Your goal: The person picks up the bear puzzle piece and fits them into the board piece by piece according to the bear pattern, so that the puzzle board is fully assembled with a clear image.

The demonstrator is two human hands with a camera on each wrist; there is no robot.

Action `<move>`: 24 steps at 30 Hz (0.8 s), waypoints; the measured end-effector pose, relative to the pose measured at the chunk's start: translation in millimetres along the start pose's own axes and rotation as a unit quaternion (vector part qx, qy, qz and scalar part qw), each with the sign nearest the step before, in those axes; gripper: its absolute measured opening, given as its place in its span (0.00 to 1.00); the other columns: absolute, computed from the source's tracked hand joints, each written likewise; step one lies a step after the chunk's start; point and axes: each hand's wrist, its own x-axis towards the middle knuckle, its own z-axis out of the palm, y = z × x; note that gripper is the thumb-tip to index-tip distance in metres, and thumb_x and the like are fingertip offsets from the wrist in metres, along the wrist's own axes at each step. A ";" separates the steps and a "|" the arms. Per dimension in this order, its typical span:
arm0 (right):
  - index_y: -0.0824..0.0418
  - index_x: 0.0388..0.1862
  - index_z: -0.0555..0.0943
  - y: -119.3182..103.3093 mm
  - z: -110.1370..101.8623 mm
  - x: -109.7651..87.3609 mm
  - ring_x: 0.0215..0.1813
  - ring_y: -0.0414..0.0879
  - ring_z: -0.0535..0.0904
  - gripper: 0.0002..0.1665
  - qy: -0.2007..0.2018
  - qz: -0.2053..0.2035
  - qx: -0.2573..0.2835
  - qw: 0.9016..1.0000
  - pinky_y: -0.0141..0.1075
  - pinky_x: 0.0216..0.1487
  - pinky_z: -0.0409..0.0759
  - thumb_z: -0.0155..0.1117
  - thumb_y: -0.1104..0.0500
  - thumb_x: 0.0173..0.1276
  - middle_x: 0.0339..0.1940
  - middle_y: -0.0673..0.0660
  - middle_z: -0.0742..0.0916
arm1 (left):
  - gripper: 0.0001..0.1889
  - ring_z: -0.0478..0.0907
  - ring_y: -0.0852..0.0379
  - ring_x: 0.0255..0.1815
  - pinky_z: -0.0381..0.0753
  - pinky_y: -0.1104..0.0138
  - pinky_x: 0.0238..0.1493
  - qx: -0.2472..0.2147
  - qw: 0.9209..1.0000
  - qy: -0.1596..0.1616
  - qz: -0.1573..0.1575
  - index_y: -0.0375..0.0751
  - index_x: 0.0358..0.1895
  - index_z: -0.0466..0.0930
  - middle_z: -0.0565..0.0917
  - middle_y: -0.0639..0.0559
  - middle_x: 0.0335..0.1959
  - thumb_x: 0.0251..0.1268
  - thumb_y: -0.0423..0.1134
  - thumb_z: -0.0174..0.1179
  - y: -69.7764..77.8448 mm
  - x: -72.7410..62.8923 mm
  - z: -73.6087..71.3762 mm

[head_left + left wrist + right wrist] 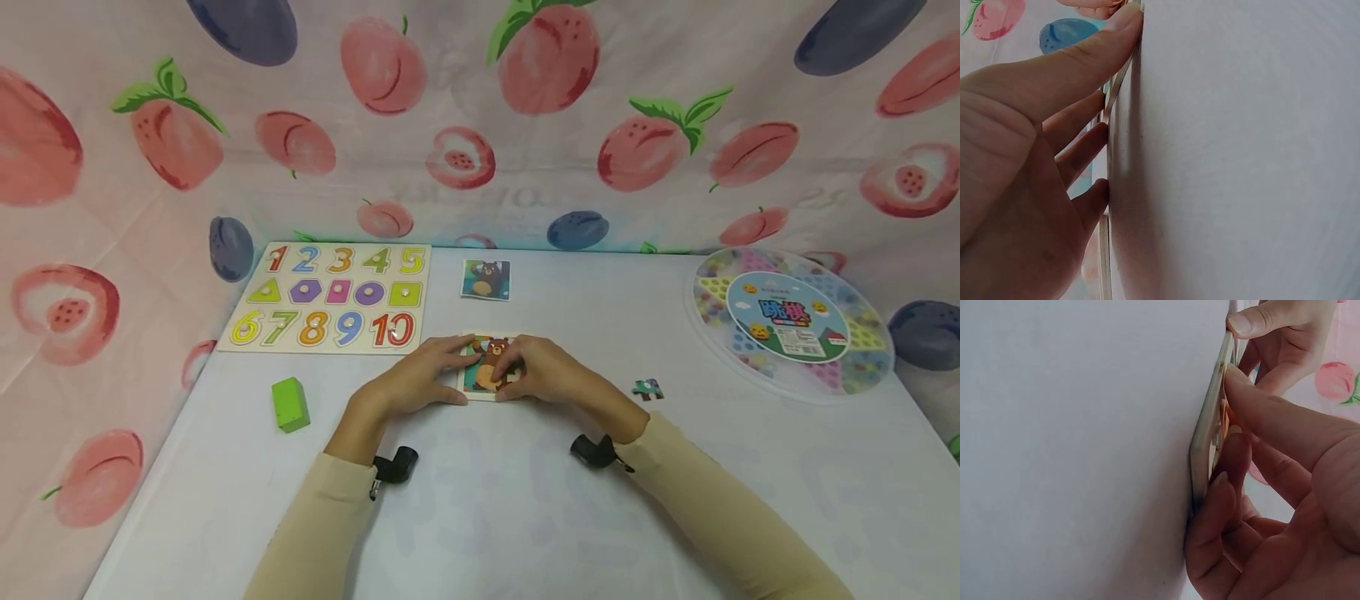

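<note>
A small framed jigsaw puzzle (480, 385) with a brown bear picture lies on the table between both hands. My left hand (423, 372) holds its left side, thumb at the near left corner and fingers along the far left part. My right hand (551, 371) is over the puzzle's right side, thumb and forefinger bent together at a puzzle piece (1225, 415) that stands slightly raised from the frame. The fingers hide much of that piece. Right of the right hand lies a loose green puzzle piece (648, 389). Behind the puzzle is a bear picture card (486, 280).
A number and shape peg board (322, 342) lies at the back left, with a green block (290, 405) in front of it. At the back right sits a round clear game box (787, 317). A fruit-print cloth (525, 158) hangs behind the white table (480, 517).
</note>
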 end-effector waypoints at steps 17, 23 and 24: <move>0.52 0.58 0.85 24.5 -31.7 -28.7 0.49 0.48 0.81 0.26 -0.035 -0.038 0.067 0.996 0.34 0.44 0.81 0.79 0.54 0.60 0.56 0.54 0.86 | 0.35 0.52 0.46 0.85 0.58 0.47 0.84 -0.005 1.000 0.000 -0.003 0.50 0.74 0.71 0.59 0.55 0.84 0.63 0.45 0.71 -0.8 1.6 1.0; 0.55 0.60 0.83 40.2 -55.9 -54.8 0.62 0.53 0.77 0.29 0.009 0.008 0.065 0.998 0.45 0.57 0.82 0.80 0.55 0.58 0.60 0.53 0.85 | 0.35 0.52 0.46 0.85 0.59 0.47 0.84 -0.015 1.000 0.002 -0.009 0.49 0.74 0.72 0.58 0.55 0.84 0.63 0.44 0.72 -0.2 -0.1 0.8; 0.54 0.60 0.83 43.9 -59.6 -59.5 0.63 0.53 0.77 0.30 0.015 0.016 0.061 0.998 0.47 0.59 0.81 0.80 0.55 0.58 0.60 0.52 0.85 | 0.35 0.52 0.47 0.85 0.59 0.48 0.84 -0.018 1.000 0.002 -0.011 0.49 0.74 0.72 0.58 0.55 0.84 0.63 0.44 0.72 -0.1 -0.4 0.8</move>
